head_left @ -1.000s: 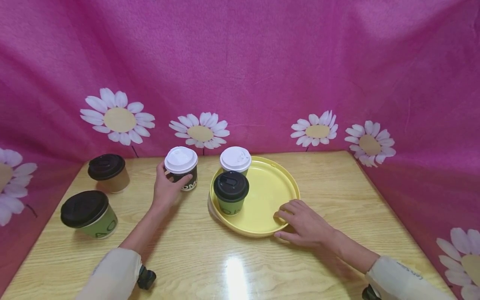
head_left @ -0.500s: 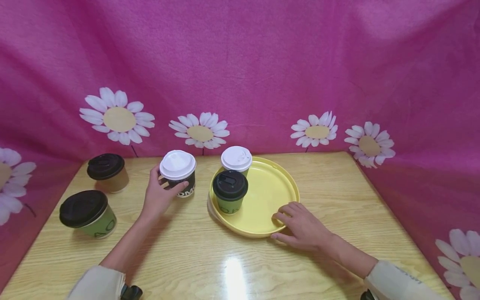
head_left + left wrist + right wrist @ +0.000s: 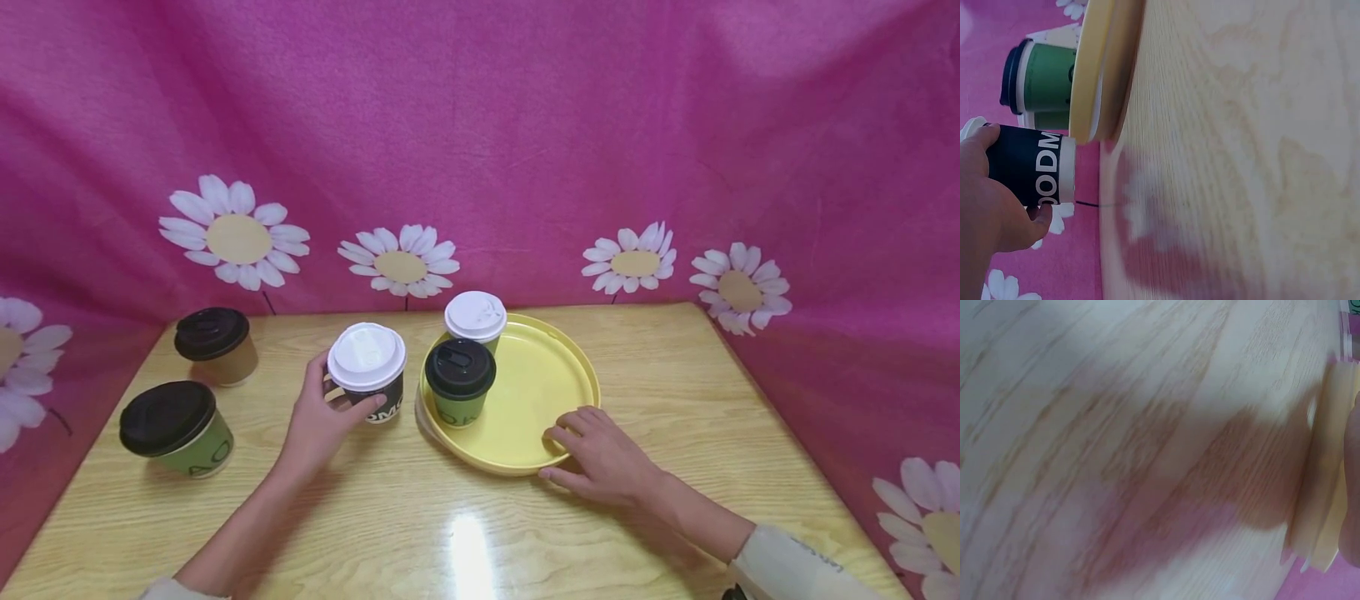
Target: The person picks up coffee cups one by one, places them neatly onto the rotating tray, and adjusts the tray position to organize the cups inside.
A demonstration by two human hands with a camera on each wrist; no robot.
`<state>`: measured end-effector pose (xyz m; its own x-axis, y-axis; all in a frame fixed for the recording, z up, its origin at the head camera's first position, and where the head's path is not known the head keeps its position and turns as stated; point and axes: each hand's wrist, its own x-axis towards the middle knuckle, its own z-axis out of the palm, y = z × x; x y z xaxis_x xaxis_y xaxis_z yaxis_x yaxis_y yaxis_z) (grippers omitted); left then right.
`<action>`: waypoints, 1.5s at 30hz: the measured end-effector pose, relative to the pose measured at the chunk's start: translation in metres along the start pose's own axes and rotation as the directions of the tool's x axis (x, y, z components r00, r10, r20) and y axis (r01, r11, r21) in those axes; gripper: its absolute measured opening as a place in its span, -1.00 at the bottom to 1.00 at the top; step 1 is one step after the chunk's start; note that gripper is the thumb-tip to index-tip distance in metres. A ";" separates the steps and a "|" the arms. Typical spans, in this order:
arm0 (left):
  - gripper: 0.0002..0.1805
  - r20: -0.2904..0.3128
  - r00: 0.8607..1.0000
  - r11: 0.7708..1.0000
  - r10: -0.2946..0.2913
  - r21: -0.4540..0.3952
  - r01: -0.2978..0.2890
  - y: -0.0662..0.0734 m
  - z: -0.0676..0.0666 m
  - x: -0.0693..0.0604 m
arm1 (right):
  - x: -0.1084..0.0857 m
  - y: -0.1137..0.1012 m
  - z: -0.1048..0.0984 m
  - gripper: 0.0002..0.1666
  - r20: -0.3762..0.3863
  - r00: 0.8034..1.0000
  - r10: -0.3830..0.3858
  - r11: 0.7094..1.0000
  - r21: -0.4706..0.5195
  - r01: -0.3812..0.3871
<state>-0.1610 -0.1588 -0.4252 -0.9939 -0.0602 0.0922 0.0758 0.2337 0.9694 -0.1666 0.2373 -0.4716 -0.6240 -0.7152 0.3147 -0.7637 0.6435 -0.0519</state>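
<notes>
Left hand: here it is, the left hand (image 3: 315,425) wrapped around a white-lidded dark cup (image 3: 369,367), thumb across the near side, fingers curving round behind; the hand is only as wide as the cup it grips.
Cup in the grip: close to upright in the left hand, white letters running past the thumb, and the left wrist view shows its base clear of the wooden table (image 3: 375,533), a shadow on the wood below.
Right hand: over to the right hand (image 3: 603,457), fingers bent over the near right rim of the yellow tray (image 3: 536,387), thumb low on the outside; it's a light pinch on that rim, with only a blurred edge of the hand in its own wrist view.
Yellow tray: between the two hands, just right of the left hand's cup, stretching away from the right fingertips.
Green cup on the tray: the black-lidded green cup (image 3: 460,383) stands just right of the left hand's cup, well left of the right fingers.
Pale lid behind: a second white-lidded cup (image 3: 477,319) stands directly behind that one, farther from both hands.
Left flank: a brown cup (image 3: 217,346) beyond the left hand to its left, and a larger green cup (image 3: 178,429) nearer, left of the wrist; both wear black lids.
Backdrop: magenta cloth (image 3: 510,150) with white daisies, beyond both hands.
</notes>
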 end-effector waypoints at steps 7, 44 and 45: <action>-0.01 0.025 1.000 1.000 0.005 -0.023 -0.005 0.006 0.002 -0.017 | 0.000 -0.001 0.002 -0.47 -0.002 1.000 0.010 1.000 -0.003 -0.010; -0.07 0.207 0.974 0.988 0.088 -0.143 -0.059 0.040 0.064 -0.048 | 0.000 -0.012 0.005 -0.44 -0.002 0.997 0.072 0.997 0.005 -0.072; -0.06 0.211 0.974 0.988 0.087 -0.140 -0.058 0.041 0.067 -0.048 | 0.000 -0.012 0.004 -0.43 -0.001 0.997 0.075 0.997 0.007 -0.075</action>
<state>-0.1152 -0.0813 -0.4056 -0.9780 0.1666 0.1256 0.1433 0.0984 0.9848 -0.1577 0.2284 -0.4750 -0.6791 -0.6650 0.3107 -0.7161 0.6932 -0.0818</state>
